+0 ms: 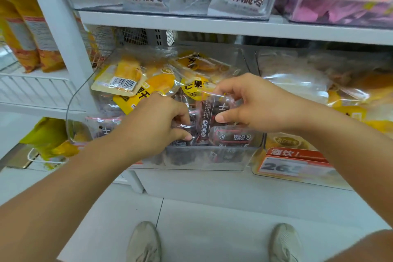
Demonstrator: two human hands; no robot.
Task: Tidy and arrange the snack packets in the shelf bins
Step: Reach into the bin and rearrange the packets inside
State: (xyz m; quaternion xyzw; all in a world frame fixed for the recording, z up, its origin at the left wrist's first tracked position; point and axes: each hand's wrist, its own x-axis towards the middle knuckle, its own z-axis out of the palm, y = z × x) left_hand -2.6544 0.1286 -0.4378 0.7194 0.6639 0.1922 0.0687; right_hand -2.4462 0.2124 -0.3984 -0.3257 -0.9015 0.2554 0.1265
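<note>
A clear plastic bin (pixel 204 158) on the middle shelf holds dark snack packets (pixel 231 137) at the front and yellow mango packets (pixel 153 83) piled behind. My right hand (pixel 253 104) pinches an upright dark clear-topped packet (pixel 207 115) by its upper edge, thumb in front. My left hand (pixel 157 121) reaches into the bin just left of it, fingers curled round the dark packets (pixel 182 127) there. One yellow packet with a barcode (pixel 121 83) lies flat at the bin's back left.
A second clear bin (pixel 297 168) with yellow packets and an orange price tag stands to the right. The shelf above (pixel 212 25) carries grey packets and purple ones. Orange bags (pixel 27 34) hang at the left over a white wire rack. My shoes stand on the pale floor below.
</note>
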